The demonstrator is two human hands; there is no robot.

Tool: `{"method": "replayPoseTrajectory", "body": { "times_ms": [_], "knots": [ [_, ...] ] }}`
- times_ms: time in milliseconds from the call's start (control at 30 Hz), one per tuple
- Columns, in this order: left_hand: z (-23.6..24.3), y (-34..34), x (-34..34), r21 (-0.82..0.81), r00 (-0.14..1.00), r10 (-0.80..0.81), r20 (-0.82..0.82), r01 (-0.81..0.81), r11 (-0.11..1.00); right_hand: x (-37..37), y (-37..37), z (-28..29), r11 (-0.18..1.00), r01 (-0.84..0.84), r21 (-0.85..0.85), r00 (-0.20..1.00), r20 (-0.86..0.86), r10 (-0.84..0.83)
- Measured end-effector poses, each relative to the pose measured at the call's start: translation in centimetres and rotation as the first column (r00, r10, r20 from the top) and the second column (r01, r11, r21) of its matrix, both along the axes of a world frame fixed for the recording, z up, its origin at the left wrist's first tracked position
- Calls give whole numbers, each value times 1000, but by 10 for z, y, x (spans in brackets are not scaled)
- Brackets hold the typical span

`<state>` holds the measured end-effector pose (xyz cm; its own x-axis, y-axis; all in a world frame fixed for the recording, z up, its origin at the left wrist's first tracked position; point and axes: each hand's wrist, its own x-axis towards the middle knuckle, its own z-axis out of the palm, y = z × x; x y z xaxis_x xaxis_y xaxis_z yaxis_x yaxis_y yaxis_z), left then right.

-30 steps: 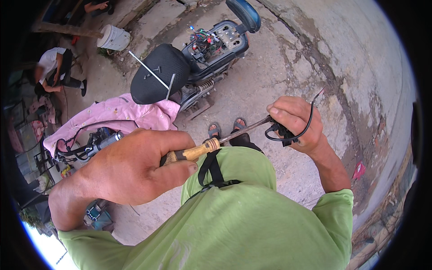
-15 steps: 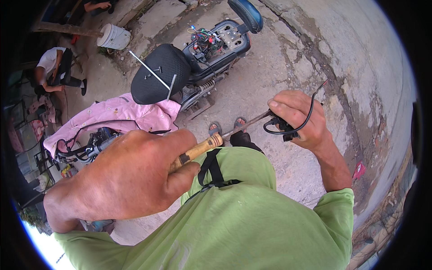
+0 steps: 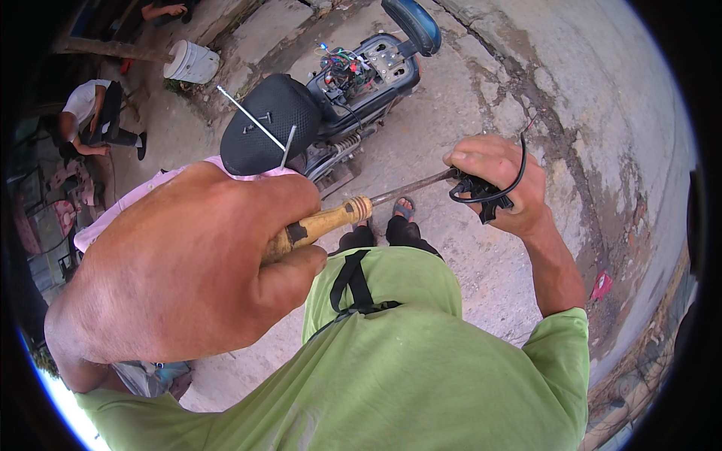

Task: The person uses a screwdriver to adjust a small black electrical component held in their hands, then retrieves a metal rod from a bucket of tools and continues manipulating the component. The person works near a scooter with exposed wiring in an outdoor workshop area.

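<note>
The wooden handle of a screwdriver [image 3: 331, 223] is gripped by the left hand [image 3: 188, 263], which is seen large at the left of the frame, its thumb and fingers closed around the wood. The shaft is pointed right and slightly up, and its far end is met, right of centre, by a small black part [image 3: 481, 201]. This part is held in the curled fingers of the right hand [image 3: 504, 177]; whether the tip is seated in it cannot be told. A black cable [image 3: 522, 165] is looped from the part up past the knuckles. The lower middle is filled by a green shirt [image 3: 383, 361], crossed by a black strap [image 3: 356, 282]. Beyond, sandals [image 3: 404, 209] are seen on the ground near the centre. A pink cloth [image 3: 128, 204] is partly hidden by the left hand. At upper centre, coloured wires [image 3: 346, 68] are exposed in an opened scooter [image 3: 406, 71], and bolts [image 3: 268, 117] and a metal rod [image 3: 248, 116] are borne by its black seat [image 3: 293, 98]. At upper left, a white bucket [image 3: 197, 64] and a bent-over person [image 3: 83, 98] are seen.
</note>
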<state>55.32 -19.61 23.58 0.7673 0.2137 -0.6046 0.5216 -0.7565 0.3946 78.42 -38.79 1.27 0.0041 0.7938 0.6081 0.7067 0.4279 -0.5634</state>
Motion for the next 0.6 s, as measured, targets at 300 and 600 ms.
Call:
{"method": "replayPoseTrajectory", "body": {
  "times_ms": [300, 600],
  "knots": [
    [20, 12, -7, -70, 941, 29, 337, -5, 998, -12, -2, 6, 994, -61, -90, 890, -456, 13],
    [27, 13, 5, -181, 938, 318, 140, -292, 939, -14, -12, 9, 979, -118, -165, 759, -651, -18]
  ]
}}
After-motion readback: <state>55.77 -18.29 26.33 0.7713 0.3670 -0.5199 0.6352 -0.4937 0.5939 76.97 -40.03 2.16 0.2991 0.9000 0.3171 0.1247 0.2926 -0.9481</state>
